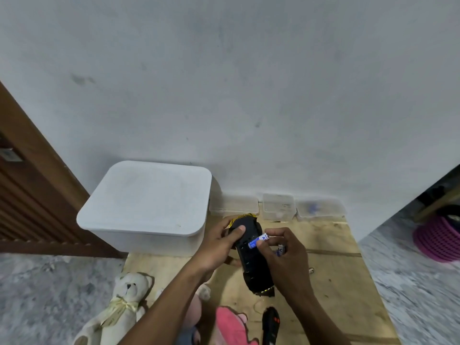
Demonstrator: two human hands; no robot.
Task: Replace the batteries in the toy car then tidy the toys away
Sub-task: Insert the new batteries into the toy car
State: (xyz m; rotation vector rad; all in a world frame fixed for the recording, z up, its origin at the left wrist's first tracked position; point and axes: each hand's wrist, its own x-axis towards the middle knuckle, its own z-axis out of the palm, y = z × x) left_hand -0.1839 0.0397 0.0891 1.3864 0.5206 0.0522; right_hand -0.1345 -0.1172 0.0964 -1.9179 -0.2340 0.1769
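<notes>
as left point(216, 248) grips car point(252, 266), right point(285, 256) pinches battery point(258, 240).

A scuffed white wall point(249, 83) fills the view. Left of it stands a brown slatted door point(29, 195); at its foot lie speckled grey floor point(49, 295) and a plywood board point(336, 282).

we see the lidded box point(144, 202) left of the toy car point(250, 260), small containers point(278, 206) behind it, the teddy bear point(127, 302) nearer us.
</notes>
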